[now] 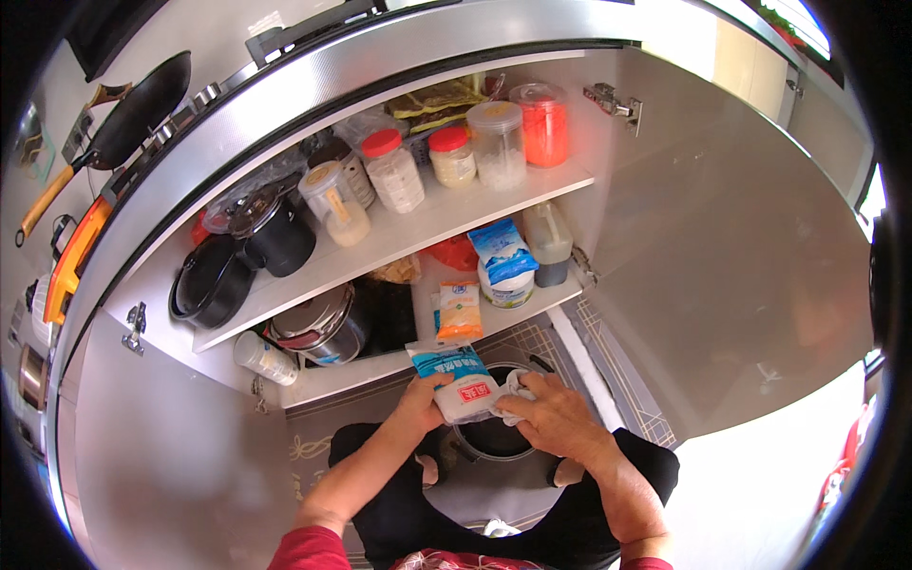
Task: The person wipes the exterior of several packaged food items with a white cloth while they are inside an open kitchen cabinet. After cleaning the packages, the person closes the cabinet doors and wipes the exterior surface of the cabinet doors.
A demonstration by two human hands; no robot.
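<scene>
My left hand (pixel 419 402) is closed on the left side of a plastic bag of white grains (pixel 465 388) with a blue top and a red label. A crumpled white cloth (pixel 514 391) is bunched in my right hand (pixel 551 414), pressed to the bag's right side. Both hands are in front of the open cabinet, over a dark round pan (pixel 496 439) on the floor between my feet. Just beyond the bag, an orange and white packet (pixel 461 311) stands at the lower shelf's front. Behind it, a blue packet (pixel 503 249) rests on a white tub (pixel 507 287).
Red-lidded jars (pixel 392 172), clear canisters and black pots (pixel 212 282) line the upper shelf (pixel 418 238). Below stand a steel pot (pixel 323 323), a white canister (pixel 265 357) and a jug of dark liquid (pixel 548 245). Open cabinet doors (pixel 731 256) flank me on both sides.
</scene>
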